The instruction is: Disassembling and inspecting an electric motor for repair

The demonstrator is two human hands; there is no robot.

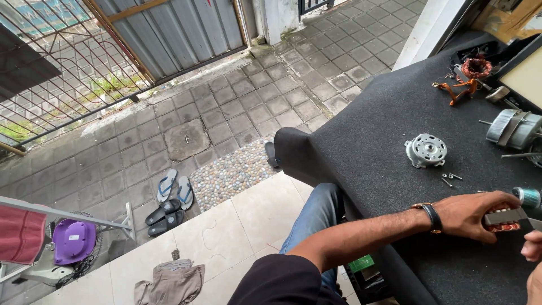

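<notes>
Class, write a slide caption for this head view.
Left hand grips a copper-wound motor stator on a dark mat, near a round metal motor cover.

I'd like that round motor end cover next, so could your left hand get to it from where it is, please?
Probably yes: the silver end cover lies on open mat beyond the left hand, nothing between; but that hand grips a stator.

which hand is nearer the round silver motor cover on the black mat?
Left. The left hand grips a motor stator just below the silver motor cover; the right hand sits farther off at the frame's right edge.
</notes>
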